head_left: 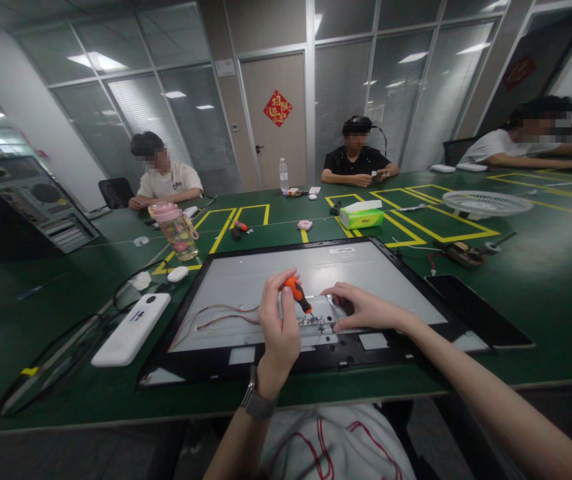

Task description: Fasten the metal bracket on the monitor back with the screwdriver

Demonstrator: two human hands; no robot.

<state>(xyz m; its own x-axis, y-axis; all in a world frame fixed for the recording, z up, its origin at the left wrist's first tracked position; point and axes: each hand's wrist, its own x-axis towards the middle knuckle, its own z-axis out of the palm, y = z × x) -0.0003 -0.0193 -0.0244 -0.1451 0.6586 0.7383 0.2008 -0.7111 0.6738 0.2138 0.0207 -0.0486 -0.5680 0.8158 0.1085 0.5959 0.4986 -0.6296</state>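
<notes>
My left hand (280, 323) is closed around an orange-and-black screwdriver (296, 291), which tilts with its tip down at a small circuit board (312, 321). The board lies on the grey back of a flat display panel (391, 280) with a black frame. At the board's right end, my right hand (359, 307) rests on the panel, thumb and fingers apart. A dark patch shows beneath its palm; I cannot make out what it is. Thin coloured wires (216, 308) run left from the board across the panel.
Left of the panel are a white power bank (133, 330), black cables (41, 373) and a pink-lidded bottle (176, 230). A black flat slab (479, 310) lies at right. Beyond are a tissue pack (361, 217) and a white fan grille (489, 202). Several people sit across the green table (266, 407).
</notes>
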